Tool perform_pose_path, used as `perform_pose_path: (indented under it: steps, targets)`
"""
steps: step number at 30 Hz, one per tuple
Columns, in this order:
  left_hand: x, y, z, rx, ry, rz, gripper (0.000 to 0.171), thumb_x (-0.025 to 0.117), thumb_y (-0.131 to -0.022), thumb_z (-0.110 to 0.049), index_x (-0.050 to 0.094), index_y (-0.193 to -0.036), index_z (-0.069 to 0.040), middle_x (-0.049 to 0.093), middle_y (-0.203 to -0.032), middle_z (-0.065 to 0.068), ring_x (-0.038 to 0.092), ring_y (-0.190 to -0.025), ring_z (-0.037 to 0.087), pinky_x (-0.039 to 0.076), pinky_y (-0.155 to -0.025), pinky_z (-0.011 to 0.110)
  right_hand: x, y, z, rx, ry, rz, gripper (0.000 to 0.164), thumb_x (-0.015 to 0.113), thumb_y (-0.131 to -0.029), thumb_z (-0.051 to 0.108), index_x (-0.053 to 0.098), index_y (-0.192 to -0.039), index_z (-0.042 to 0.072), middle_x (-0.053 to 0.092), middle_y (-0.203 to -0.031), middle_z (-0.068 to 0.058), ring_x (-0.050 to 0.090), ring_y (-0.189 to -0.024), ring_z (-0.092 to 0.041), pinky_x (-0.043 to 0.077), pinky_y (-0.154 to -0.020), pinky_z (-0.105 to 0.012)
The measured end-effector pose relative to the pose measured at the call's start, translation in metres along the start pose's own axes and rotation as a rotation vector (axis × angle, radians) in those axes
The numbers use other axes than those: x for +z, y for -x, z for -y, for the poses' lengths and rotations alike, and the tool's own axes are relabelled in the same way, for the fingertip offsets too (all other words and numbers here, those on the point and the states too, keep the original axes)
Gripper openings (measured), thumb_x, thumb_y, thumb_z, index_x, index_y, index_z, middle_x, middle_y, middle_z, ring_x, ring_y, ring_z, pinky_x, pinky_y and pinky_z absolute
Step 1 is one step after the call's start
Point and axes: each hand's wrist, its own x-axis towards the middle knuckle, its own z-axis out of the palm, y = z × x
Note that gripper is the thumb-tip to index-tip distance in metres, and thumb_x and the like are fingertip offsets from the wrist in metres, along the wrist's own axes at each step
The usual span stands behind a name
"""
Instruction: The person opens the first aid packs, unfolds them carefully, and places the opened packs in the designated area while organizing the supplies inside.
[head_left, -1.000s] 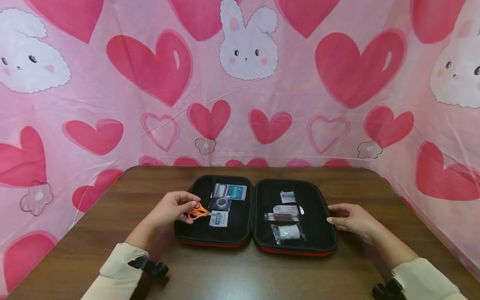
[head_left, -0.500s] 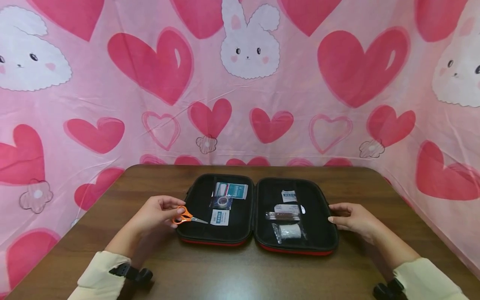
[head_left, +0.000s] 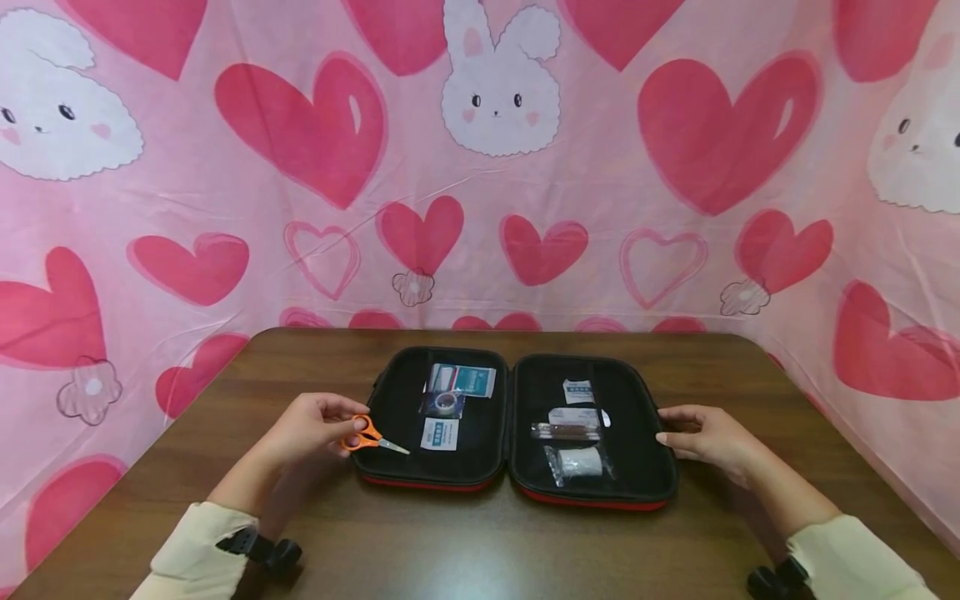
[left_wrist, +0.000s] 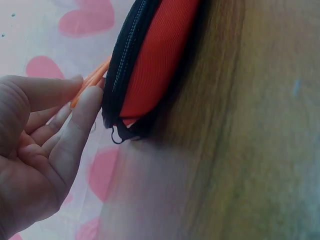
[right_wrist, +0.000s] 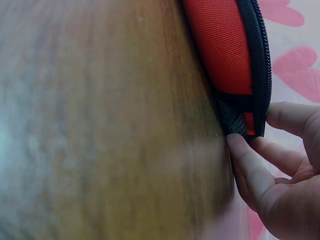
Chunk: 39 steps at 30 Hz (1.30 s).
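A black-lined case with a red shell (head_left: 468,458) lies spread flat on the table, its two halves side by side. My left hand (head_left: 311,429) pinches the orange handles of a pair of scissors (head_left: 369,435) between thumb and fingers. The metal blades point right, over the case's left half. In the left wrist view the orange handle (left_wrist: 90,85) shows beside the zipped edge. My right hand (head_left: 708,442) holds the outer edge of the right half. The right wrist view has the thumb on one side of the rim and the fingers (right_wrist: 250,165) on the other.
Inside the left half are a teal packet (head_left: 474,382), a bagged tape roll (head_left: 445,405) and a small white-and-blue packet (head_left: 439,434). The right half bears another small packet (head_left: 577,392), a clear pack of thin sticks (head_left: 566,432) and a wrapped white roll (head_left: 580,462).
My left hand has drawn the scissors to the left, away from the small packet, so their blades now show. The right hand stays at the case's edge.
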Motion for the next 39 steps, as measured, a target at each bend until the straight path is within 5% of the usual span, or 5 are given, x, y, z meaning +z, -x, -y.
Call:
perform_pose_path:
  steps: [8, 20, 32, 39]
  targets:
    - [0.001, -0.002, -0.003, -0.019, -0.058, -0.044, 0.028, 0.071, -0.087, -0.003, 0.066, -0.112, 0.010, 0.069, -0.082, 0.013, 0.066, -0.067, 0.024, 0.059, -0.060, 0.038, 0.001, 0.000, 0.000, 0.009, -0.010, -0.004, 0.063, 0.072, -0.089, 0.014, 0.041, -0.133, -0.020, 0.049, -0.129, -0.036, 0.065, -0.098, -0.023, 0.057, -0.081, -0.035]
    - [0.013, -0.006, -0.012, -0.031, -0.011, 0.067, 0.034, 0.074, -0.086, -0.012, 0.065, -0.112, 0.008, 0.069, -0.083, 0.013, 0.067, -0.068, 0.025, 0.059, -0.061, 0.038, 0.000, 0.001, 0.002, 0.029, -0.016, -0.006, 0.063, 0.071, -0.090, 0.014, 0.041, -0.133, -0.019, 0.050, -0.129, -0.035, 0.064, -0.098, -0.022, 0.057, -0.081, -0.035]
    - [0.034, -0.020, -0.018, -0.071, 0.113, 0.213, 0.029, 0.067, -0.087, 0.006, 0.056, -0.112, 0.014, 0.065, -0.090, 0.016, 0.068, -0.076, 0.023, 0.059, -0.069, 0.040, 0.001, 0.000, 0.002, 0.033, -0.018, -0.008, 0.062, 0.072, -0.089, 0.013, 0.042, -0.133, -0.019, 0.050, -0.128, -0.035, 0.065, -0.097, -0.022, 0.057, -0.081, -0.035]
    - [0.045, -0.024, -0.021, -0.056, -0.046, 0.193, 0.018, 0.075, -0.081, 0.003, 0.068, -0.097, 0.005, 0.068, -0.083, 0.011, 0.068, -0.072, 0.021, 0.059, -0.067, 0.037, 0.001, 0.001, 0.004, 0.034, -0.013, -0.007, 0.064, 0.074, -0.088, 0.015, 0.043, -0.133, -0.018, 0.050, -0.129, -0.035, 0.065, -0.097, -0.023, 0.056, -0.081, -0.036]
